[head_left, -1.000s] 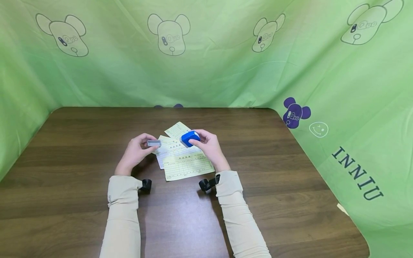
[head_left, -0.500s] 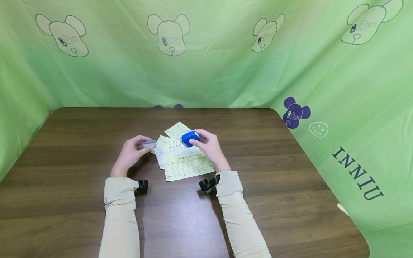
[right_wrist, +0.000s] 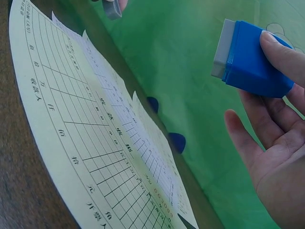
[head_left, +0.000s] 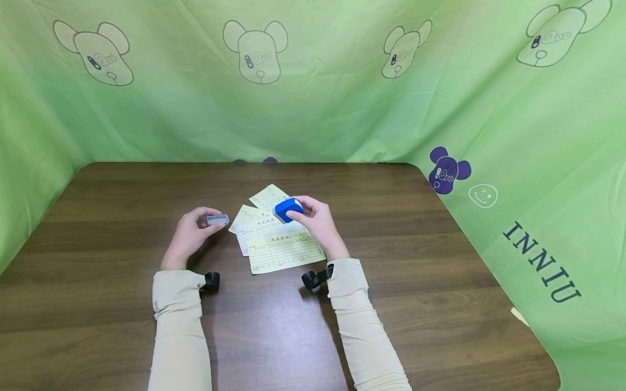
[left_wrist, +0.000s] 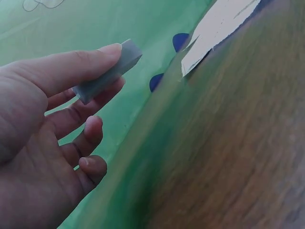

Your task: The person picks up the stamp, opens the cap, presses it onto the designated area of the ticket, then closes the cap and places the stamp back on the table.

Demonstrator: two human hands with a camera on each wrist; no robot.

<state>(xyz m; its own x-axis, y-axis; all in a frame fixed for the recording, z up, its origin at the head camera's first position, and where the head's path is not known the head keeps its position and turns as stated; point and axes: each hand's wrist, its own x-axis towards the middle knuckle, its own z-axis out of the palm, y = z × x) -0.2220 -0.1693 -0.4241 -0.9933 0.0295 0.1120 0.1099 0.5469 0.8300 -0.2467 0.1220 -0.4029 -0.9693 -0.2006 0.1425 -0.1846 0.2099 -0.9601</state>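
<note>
My left hand (head_left: 192, 232) pinches a small grey stamp cap (head_left: 217, 219) between thumb and fingers, just left of the papers. In the left wrist view the cap (left_wrist: 108, 74) is a plain grey block, with the lower fingers loosely bent beneath it. My right hand (head_left: 320, 227) grips a blue stamp (head_left: 288, 210) above the papers. Its pale grey end (right_wrist: 225, 48) faces left in the right wrist view. Under the stamp several printed receipt slips (head_left: 286, 253) lie fanned and overlapping, light yellow and white.
The brown wooden table (head_left: 112, 233) spreads out on every side of the slips. Green printed cloth (head_left: 332, 119) hangs behind and along both sides. Black wrist cameras (head_left: 211, 282) sit at both cuffs. A small pale piece (head_left: 519, 316) shows at the right table edge.
My left hand has drawn left with the grey cap, away from the stamp and off the slips. My right hand and the blue stamp have stayed in place.
</note>
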